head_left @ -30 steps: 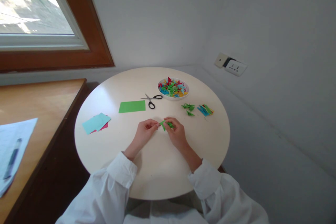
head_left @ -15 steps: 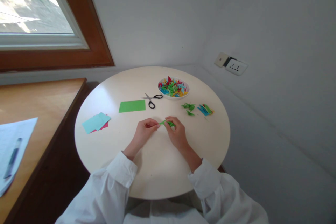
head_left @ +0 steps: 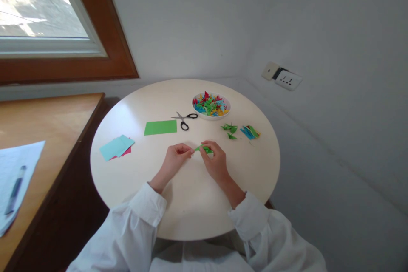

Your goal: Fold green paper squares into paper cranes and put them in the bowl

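Pinching a small folded green paper [head_left: 208, 150] over the counter [head_left: 191, 212], the right hand [head_left: 217, 165] grips its body between fingers, while the left hand [head_left: 174, 159] has thumb and fingertip closed at its left tip; beyond lie a green sheet [head_left: 160, 127], opened scissors [head_left: 182, 119] and a white bowl [head_left: 212, 117] of colourful folded paper pieces [head_left: 208, 105]

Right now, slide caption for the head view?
Right hand holds folded green paper, left hand at its tip, scissors beyond.
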A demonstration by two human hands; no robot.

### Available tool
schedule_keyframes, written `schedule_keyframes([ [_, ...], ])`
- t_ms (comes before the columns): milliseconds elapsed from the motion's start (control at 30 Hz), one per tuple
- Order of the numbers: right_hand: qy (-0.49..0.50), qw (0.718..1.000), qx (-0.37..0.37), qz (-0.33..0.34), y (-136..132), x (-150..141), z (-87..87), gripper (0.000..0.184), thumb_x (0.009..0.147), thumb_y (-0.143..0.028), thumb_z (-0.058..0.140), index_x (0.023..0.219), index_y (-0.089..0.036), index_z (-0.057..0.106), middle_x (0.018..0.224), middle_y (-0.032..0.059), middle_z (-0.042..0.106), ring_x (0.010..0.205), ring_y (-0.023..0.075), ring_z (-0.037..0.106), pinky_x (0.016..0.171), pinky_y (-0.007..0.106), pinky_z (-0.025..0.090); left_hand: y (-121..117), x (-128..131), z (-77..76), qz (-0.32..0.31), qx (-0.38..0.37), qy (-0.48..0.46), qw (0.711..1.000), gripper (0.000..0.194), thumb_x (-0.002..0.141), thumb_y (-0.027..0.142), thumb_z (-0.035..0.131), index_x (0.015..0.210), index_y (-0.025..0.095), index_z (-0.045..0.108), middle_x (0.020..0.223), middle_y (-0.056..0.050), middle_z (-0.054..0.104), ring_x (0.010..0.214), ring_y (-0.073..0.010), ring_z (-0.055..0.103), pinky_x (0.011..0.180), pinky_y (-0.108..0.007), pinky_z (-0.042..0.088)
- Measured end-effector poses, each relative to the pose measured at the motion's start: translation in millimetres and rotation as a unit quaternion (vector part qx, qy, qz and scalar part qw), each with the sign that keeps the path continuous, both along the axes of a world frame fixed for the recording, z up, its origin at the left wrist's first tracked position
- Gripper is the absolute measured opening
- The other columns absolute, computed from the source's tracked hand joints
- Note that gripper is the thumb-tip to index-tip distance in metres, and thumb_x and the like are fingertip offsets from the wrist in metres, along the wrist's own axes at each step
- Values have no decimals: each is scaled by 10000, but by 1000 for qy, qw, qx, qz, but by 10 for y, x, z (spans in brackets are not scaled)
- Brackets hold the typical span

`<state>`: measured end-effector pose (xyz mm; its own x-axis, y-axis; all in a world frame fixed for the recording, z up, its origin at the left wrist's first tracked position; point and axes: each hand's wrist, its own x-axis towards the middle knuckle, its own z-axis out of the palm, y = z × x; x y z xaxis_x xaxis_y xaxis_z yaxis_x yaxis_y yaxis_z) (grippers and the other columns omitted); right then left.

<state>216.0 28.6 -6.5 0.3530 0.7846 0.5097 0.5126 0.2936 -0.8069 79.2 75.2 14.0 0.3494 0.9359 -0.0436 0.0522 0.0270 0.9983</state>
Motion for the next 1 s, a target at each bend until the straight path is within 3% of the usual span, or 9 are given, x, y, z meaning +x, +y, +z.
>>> schedule_keyframes([
  [200, -12, 1000, 2, 7, -6, -18, -1, 58, 754, -171, 525, 723, -213, 549, 857, 54, 603, 827, 174, 581, 728, 317, 477, 13, 12, -44, 4, 8, 4, 1000, 127, 619, 242, 670, 604, 126, 621, 589, -16, 618, 557, -113, 545, 560, -236, 407],
  [567, -31, 999, 27, 14, 5, -26, -7, 53, 773, -173, 516, 746, -201, 551, 857, 55, 587, 843, 171, 573, 744, 317, 480, -8, 64, -40, 2, -88, -138, 987, 265, 544, 297, 759, 685, 119, 623, 644, -19, 666, 660, -151, 648, 783, -336, 500],
  [1000, 62, 997, -29, 24, 22, -50, -41, 53, 779, -216, 513, 752, -190, 551, 929, 74, 617, 885, 179, 585, 772, 320, 466, -22, 96, -59, 29, -38, -141, 989, 242, 536, 291, 766, 662, 134, 631, 643, -26, 684, 655, -159, 652, 717, -306, 510],
])
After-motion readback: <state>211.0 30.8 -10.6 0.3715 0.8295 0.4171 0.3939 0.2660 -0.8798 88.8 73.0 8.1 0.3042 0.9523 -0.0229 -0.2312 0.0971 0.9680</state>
